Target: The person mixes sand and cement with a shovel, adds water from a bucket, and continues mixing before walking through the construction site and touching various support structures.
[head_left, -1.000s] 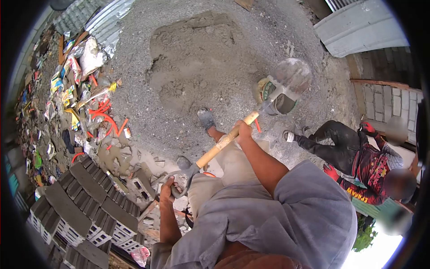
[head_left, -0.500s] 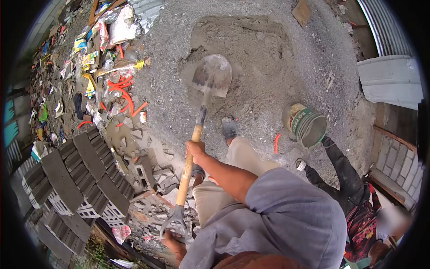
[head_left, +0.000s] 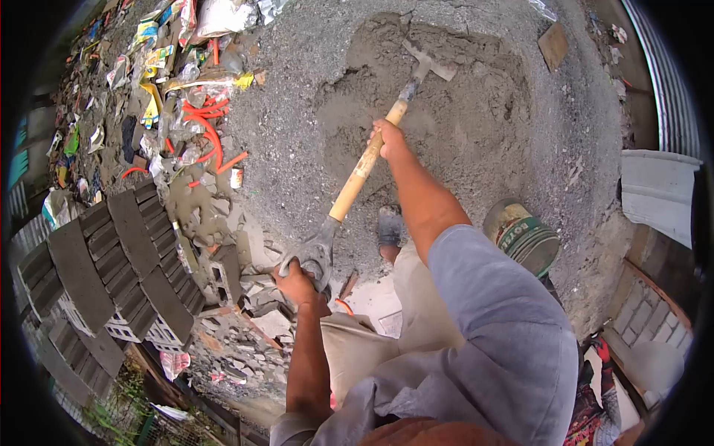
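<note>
A shovel (head_left: pixel 355 178) with a pale wooden shaft slants across the view, gripped by both my hands. My left hand (head_left: pixel 297 284) is closed around the grey D-shaped handle at its lower end. Farther up, my right hand (head_left: pixel 388 139) wraps round the shaft below the metal socket. The blade (head_left: pixel 429 62) is seen nearly edge-on and lies in the wet grey mortar (head_left: pixel 461 141), partly hidden by it. My boot (head_left: pixel 389 227) stands at the near edge of the mix.
A mortar-stained bucket (head_left: pixel 526 239) stands to the right, with a co-worker (head_left: pixel 595 394) behind it. Stacked hollow blocks (head_left: pixel 111 264) and rubble (head_left: pixel 245 342) lie at the left. Plastic litter and orange tubing (head_left: pixel 212 134) border the gravel; a metal sheet (head_left: pixel 658 195) is at the right.
Both hands have moved forward with the shovel, and its blade has turned and gone farther into the mortar. My right hand has moved up and right. The co-worker's legs are now mostly hidden.
</note>
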